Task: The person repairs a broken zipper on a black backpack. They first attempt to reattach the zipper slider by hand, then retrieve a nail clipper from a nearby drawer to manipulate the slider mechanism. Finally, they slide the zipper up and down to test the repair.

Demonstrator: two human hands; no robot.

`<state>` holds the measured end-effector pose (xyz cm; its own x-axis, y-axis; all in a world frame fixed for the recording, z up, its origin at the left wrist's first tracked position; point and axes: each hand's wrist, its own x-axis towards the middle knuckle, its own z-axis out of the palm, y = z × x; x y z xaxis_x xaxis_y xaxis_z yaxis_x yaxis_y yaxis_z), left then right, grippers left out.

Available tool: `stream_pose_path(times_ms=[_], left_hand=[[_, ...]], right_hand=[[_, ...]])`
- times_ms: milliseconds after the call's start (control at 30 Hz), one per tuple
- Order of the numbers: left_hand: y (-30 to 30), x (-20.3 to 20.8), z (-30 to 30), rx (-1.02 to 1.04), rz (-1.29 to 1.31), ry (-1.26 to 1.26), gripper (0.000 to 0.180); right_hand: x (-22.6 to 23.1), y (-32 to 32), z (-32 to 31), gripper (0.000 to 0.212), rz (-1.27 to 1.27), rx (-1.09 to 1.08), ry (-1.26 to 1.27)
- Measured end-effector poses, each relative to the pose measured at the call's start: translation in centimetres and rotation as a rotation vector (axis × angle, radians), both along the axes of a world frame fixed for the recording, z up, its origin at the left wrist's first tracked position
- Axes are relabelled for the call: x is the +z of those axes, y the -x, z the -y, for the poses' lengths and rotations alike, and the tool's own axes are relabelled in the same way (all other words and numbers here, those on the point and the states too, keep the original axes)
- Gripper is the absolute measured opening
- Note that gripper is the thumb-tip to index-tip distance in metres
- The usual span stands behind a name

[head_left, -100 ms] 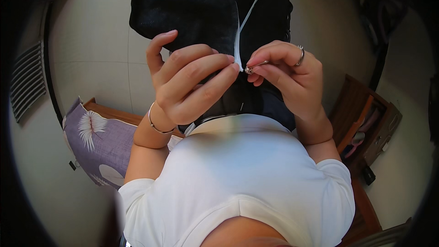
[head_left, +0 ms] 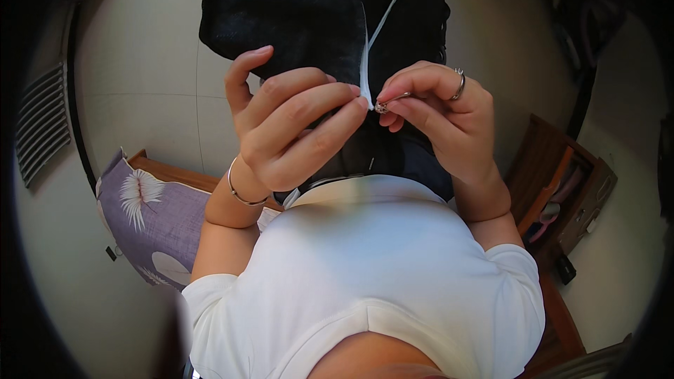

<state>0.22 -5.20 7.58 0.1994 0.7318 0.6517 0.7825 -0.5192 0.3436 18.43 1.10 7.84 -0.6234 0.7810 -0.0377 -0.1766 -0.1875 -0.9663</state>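
Between the thumb and fingers of my left hand [head_left: 291, 130] is the lower end of a white cord [head_left: 364, 77], flattened like a strip there; the little finger sticks up. The cord runs up and away over black, slightly shiny fabric [head_left: 281, 24]. Just right of the cord's end, my right hand [head_left: 453, 109] pinches a small silver metal piece [head_left: 381, 107] with a patterned, rounded head and a thin curved bar. The fingertips cover part of it. Head and cord end almost meet; whether they touch I cannot tell.
A purple cloth with white feather shapes [head_left: 158, 210] covers something wooden at the left. To the right stands an opened wooden drawer unit [head_left: 562, 196] with things inside. Pale floor tiles [head_left: 147, 63] lie beyond, and a slatted grey panel [head_left: 43, 125] is far left.
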Motion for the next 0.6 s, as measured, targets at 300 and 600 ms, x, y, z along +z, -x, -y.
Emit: stream_pose_path(times_ms=[300,600], left_hand=[[0.1,0.0,0.0,-0.009,-0.023,-0.001,0.016],[0.1,-0.1,0.0,-0.010,-0.031,-0.004,0.020]], right_hand=[[-0.1,0.1,-0.3,0.007,0.043,0.016,-0.127],[0.5,0.0,-1.0,0.009,0.122,0.076,-0.346]])
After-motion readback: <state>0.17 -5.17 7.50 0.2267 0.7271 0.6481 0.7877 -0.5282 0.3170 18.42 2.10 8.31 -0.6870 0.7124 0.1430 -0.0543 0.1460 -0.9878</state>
